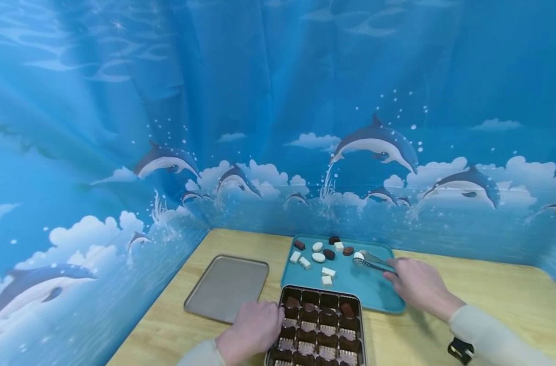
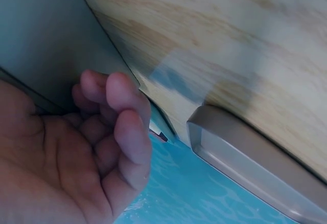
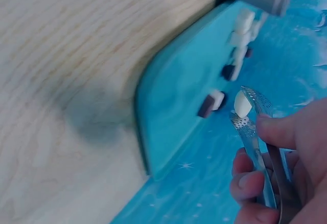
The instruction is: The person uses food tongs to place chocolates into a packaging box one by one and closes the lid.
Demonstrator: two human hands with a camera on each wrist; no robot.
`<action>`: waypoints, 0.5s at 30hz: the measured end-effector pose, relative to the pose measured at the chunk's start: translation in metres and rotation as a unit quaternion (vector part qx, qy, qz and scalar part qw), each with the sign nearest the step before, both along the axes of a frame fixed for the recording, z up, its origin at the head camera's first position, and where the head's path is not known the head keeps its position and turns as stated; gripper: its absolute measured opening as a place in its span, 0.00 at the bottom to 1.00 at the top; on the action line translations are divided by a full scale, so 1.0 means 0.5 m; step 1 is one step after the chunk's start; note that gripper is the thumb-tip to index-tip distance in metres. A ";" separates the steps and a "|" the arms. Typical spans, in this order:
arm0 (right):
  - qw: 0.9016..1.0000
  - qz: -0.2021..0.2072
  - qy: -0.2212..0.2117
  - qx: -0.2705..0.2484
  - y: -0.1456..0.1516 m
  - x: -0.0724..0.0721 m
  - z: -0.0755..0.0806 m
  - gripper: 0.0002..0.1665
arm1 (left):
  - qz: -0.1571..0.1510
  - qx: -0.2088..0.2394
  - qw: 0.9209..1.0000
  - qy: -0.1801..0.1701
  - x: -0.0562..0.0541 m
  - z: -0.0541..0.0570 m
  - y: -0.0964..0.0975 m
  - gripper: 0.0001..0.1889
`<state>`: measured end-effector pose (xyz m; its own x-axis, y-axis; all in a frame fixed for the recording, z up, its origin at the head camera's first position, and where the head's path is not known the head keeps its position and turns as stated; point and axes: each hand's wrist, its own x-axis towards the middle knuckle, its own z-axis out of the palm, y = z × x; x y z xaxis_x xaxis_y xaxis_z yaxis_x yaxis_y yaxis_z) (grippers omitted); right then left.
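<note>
My right hand (image 1: 420,287) grips metal tongs (image 3: 263,147) with perforated tips. Between those tips is a white egg-shaped candy (image 3: 242,104), held over the right part of a teal tray (image 1: 374,290). On the tray lie white blocks (image 1: 328,273), white ovals (image 1: 318,257) and brown chocolates (image 1: 329,254). My left hand (image 1: 255,325) is at the left side of a divided box (image 1: 361,325); its loosely bent fingers lie along the box's outer wall (image 2: 41,35), palm bare. Dark brown pieces (image 1: 347,310) fill the box's far row of compartments, while the nearer compartments show only their ribbed bottoms.
A greyish-brown metal tray (image 1: 232,284) lies left of the teal tray. The wooden table (image 1: 488,290) meets a blue dolphin-print curtain (image 1: 278,127) at the back and left. A dark band (image 1: 461,351) circles my right wrist.
</note>
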<state>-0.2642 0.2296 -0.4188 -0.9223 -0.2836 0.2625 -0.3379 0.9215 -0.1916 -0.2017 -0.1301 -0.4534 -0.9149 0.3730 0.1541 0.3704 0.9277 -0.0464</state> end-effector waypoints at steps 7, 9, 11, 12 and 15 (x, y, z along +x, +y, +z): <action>1.000 0.013 0.020 0.010 0.002 0.055 0.037 0.25 | 0.006 0.007 1.000 -0.002 -0.006 0.005 0.003 0.24; 0.999 0.020 0.026 0.015 0.003 0.074 0.040 0.24 | 0.009 0.004 1.000 -0.007 -0.006 0.006 0.004 0.24; 0.999 0.024 0.022 0.022 0.003 0.092 0.042 0.24 | 0.013 0.004 1.000 -0.010 -0.005 0.005 0.004 0.24; 0.999 0.026 0.021 0.025 0.003 0.101 0.043 0.23 | 0.014 0.004 1.000 -0.012 -0.005 0.005 0.004 0.24; 0.999 0.030 0.012 0.029 0.003 0.123 0.047 0.23 | 0.017 0.005 1.000 -0.018 -0.004 0.005 0.003 0.24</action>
